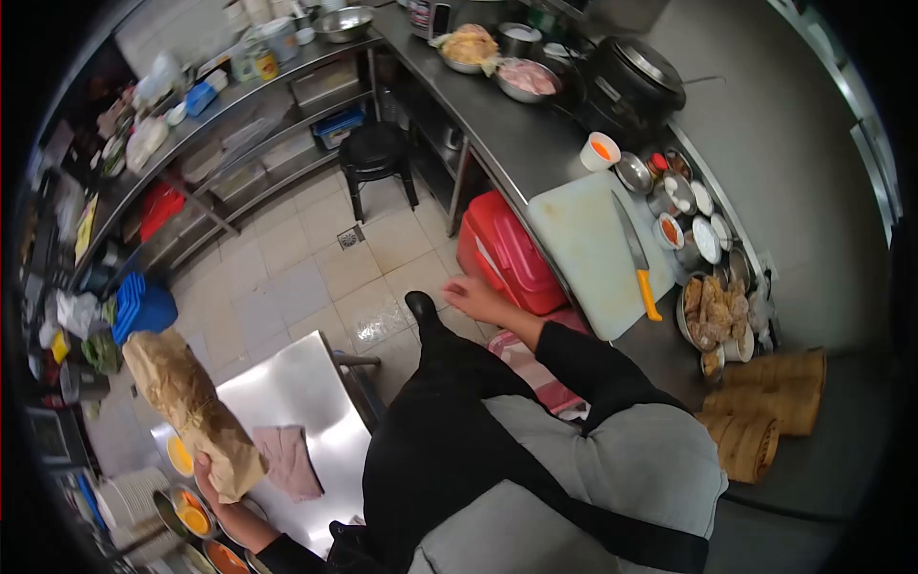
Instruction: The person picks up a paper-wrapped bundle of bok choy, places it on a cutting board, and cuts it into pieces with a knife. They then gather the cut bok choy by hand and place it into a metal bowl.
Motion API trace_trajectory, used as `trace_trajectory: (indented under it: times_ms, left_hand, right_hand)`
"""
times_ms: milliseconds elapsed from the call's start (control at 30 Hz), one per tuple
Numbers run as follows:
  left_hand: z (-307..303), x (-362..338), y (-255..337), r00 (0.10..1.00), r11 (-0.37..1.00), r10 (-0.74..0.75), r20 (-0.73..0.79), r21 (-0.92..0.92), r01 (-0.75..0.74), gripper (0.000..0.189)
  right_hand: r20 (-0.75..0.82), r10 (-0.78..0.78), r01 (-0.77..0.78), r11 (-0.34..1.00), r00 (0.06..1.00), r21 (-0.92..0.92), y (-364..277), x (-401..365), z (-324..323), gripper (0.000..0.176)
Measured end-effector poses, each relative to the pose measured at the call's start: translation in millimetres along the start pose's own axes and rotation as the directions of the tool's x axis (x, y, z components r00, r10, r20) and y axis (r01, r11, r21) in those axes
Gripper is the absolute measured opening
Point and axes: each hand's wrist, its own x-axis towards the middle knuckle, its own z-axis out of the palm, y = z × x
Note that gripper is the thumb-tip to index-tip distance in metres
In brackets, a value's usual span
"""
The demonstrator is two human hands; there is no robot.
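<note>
Closest to me, low on the left, my left hand [206, 474] had its grip closed round the bottom end of a brown paper bag [182, 392]. The bag was crumpled and held tilted up over the edge of a small steel worktop [306, 383]. A pink cloth [287, 461] lay flat on that worktop, just beside the bag. Below the hand were bowls of orange sauce [194, 519] and a stack of white plates [129, 497], near each other. On my right, bamboo steamers [765, 411] lay on a dark surface.

My right arm, in a black sleeve, reached forward. My right hand [473, 297] had a loose, wide grip and held nothing. It was just beside a red bin [507, 253] on the tiled floor, under the long steel worktop [516, 143]. My shoe [421, 308] showed next to that hand.

On the long worktop lay a white cutting board [583, 239] with a yellow-handled knife [636, 253] flat on it, blade pointing away from me. Right of the board were a bowl of fried pieces [712, 311] and a cluster of small condiment tins [688, 215].

Farther along stood a white cup of orange sauce [601, 150], then a black cooker [631, 81] and a bowl of raw meat [526, 78]. A black stool [376, 148] stood on the floor, well apart from the bin. The far left shelves were cluttered, and their contents were too small to tell.
</note>
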Motion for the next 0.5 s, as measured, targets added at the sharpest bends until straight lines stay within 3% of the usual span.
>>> trace_trajectory:
  times_ms: [33, 100, 167, 200, 233, 300, 333, 367, 433, 467, 500]
  left_hand:
    - [16, 23, -7, 1.000, 1.000, -0.008, 0.015, 0.021, 0.008, 0.070]
    - [51, 77, -21, 0.999, 0.958, -0.010, 0.039, 0.288, -0.001, 0.078]
    - [180, 117, -26, 0.985, 0.873, 0.028, 0.171, 0.475, -0.108, 0.089]
    - [239, 140, -36, 0.950, 0.881, 0.003, 0.311, 0.448, -0.149, 0.092]
    - [285, 161, -41, 0.896, 0.890, -0.021, 0.444, 0.417, -0.186, 0.095]
    - [337, 209, -61, 0.928, 0.771, -0.130, 0.349, 0.624, -0.127, 0.096]
    - [376, 226, -69, 0.915, 0.793, -0.190, 0.355, 0.605, -0.070, 0.096]
    - [415, 244, -76, 0.880, 0.818, -0.237, 0.412, 0.574, -0.048, 0.096]
    - [484, 283, -91, 0.789, 0.769, -0.347, 0.507, 0.636, -0.070, 0.094]
    - [513, 306, -106, 0.722, 0.747, -0.355, 0.594, 0.644, -0.163, 0.091]
    - [545, 322, -119, 0.683, 0.729, -0.384, 0.622, 0.658, -0.189, 0.088]
  right_hand:
    - [0.013, -0.065, 0.062, 0.989, 0.998, 0.130, -15, 23, 9, 0.022]
    - [0.054, -0.149, 0.130, 0.956, 0.987, 0.263, -69, 55, 13, 0.026]
    - [0.094, -0.206, 0.180, 0.957, 0.974, 0.227, -115, 75, -16, 0.026]
    - [0.159, -0.257, 0.228, 0.957, 0.953, 0.178, -119, 86, -33, 0.027]
    - [0.122, -0.254, 0.229, 0.955, 0.959, 0.186, -106, 100, -48, 0.027]
    - [-0.087, -0.309, 0.309, 0.951, 0.947, -0.020, -71, 122, -80, 0.025]
    - [-0.189, -0.284, 0.265, 0.957, 0.940, -0.121, -56, 125, -101, 0.023]
    - [-0.226, -0.279, 0.255, 0.958, 0.933, -0.130, -45, 127, -122, 0.023]
    - [-0.348, -0.100, 0.059, 0.990, 0.932, -0.129, -25, 127, -162, 0.020]
    - [-0.391, -0.074, 0.029, 0.992, 0.917, -0.121, -15, 124, -181, 0.020]
    - [-0.477, -0.145, 0.037, 0.973, 0.867, -0.229, -9, 118, -200, 0.018]
